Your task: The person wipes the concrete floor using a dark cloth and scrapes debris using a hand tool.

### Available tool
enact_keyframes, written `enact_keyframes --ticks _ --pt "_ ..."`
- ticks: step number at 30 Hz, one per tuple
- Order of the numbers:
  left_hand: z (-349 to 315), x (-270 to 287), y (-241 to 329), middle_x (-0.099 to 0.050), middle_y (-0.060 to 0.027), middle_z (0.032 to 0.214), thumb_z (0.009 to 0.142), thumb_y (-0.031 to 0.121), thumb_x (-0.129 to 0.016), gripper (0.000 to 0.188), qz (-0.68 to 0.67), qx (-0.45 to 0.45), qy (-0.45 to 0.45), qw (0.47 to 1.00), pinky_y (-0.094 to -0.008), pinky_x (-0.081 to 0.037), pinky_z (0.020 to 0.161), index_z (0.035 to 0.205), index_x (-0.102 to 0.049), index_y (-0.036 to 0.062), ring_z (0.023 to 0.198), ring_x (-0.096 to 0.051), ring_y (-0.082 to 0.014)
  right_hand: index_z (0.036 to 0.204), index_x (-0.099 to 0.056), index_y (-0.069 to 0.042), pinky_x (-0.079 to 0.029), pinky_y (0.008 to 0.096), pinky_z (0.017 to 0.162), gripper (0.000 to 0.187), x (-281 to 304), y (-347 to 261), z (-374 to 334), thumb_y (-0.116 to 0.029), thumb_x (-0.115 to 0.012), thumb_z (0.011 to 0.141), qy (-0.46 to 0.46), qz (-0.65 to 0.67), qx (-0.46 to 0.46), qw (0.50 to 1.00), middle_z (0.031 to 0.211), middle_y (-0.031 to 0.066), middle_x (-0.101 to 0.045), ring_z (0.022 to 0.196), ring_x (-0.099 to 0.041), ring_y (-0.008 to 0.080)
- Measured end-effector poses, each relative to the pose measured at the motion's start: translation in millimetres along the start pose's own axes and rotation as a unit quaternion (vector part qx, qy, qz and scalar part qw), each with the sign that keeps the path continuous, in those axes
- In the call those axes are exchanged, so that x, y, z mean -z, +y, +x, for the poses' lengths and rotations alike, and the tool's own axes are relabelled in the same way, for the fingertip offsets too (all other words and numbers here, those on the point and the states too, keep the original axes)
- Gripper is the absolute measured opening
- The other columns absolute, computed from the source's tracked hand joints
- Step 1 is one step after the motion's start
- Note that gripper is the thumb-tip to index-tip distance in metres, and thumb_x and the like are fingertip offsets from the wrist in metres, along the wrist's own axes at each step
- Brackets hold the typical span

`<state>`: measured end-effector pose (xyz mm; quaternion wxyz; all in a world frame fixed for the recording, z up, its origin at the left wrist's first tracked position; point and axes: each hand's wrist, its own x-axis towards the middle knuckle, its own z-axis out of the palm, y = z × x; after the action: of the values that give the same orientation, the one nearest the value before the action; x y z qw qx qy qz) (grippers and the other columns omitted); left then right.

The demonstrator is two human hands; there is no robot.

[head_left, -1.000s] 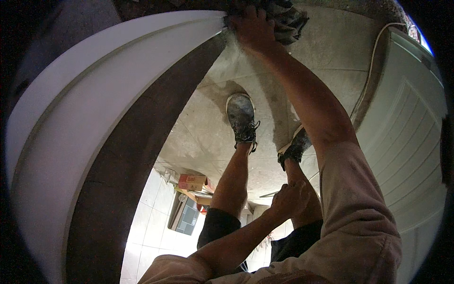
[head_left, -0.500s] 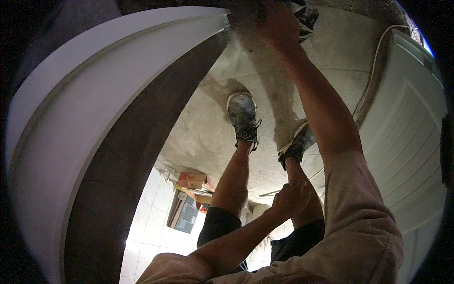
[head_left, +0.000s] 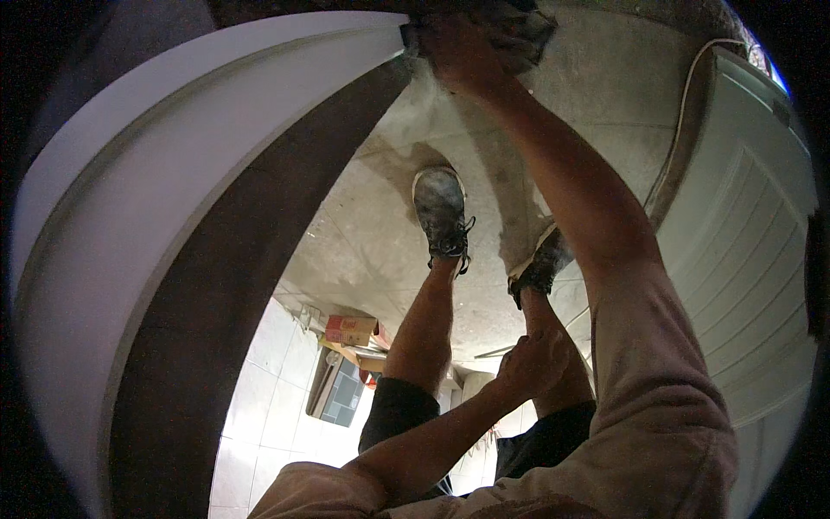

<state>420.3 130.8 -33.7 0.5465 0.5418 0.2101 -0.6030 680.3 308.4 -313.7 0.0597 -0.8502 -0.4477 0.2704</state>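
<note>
Grey and crumpled, the dirty rag (head_left: 510, 30) sat bunched at the top end of the white door frame (head_left: 173, 173), where it met the stained concrete floor (head_left: 596, 95). The right hand (head_left: 458, 52) pressed down on the rag, fingers closed over it. The left hand (head_left: 532, 363) rested curled against the right knee, holding nothing.

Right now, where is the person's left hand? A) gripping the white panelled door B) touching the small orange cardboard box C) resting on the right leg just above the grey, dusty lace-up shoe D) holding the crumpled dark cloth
C: the left hand rests closed on the right leg above the grey, dusty lace-up shoe, while the right hand presses the crumpled dark cloth by the white frame edge.
</note>
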Motion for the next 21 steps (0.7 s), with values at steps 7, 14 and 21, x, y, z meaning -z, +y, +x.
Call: enact_keyframes --ticks 7,14,21 --pt "-9.4 21.5 14.0 -0.061 -0.0287 0.119 0.099 0.037 -0.051 0.05 -0.009 0.031 -0.007 0.999 -0.0493 -0.054 0.089 0.133 -0.05 -0.0012 0.105 -0.064 -0.0414 0.128 -0.061 -0.017 -0.043 0.0549 0.1 0.047 28.3 4.7 -11.7 -0.025 -0.064 0.082 0.171 0.119 -0.135 0.969 0.132 0.0091 -0.056 0.123 -0.05 0.0345" --pt "-5.9 1.4 5.4 -0.06 -0.0296 0.117 0.098 0.035 -0.052 0.045 0.004 -0.015 0.041 0.999 -0.0504 -0.054 0.087 0.124 -0.053 -0.0017 0.101 -0.064 -0.0439 0.118 -0.067 -0.026 -0.042 0.0575 0.101 0.042 -33.2 20.6 -61.6 -0.028 -0.071 0.076 0.297 -0.11 0.183 0.931 0.127 0.0016 -0.058 0.121 -0.049 0.0318" --pt "2.4 -9.1 -8.2 -0.061 -0.0285 0.107 0.095 0.033 -0.057 0.046 0.087 -0.1 0.063 0.989 -0.0463 -0.058 0.074 0.127 -0.051 0.0006 0.086 -0.067 -0.0389 0.123 -0.064 -0.023 -0.038 0.0587 0.104 0.043 -11.6 85.7 -59.1 -0.026 -0.069 0.081 0.272 0.048 -0.035 0.961 0.134 0.011 -0.054 0.126 -0.046 0.0357"
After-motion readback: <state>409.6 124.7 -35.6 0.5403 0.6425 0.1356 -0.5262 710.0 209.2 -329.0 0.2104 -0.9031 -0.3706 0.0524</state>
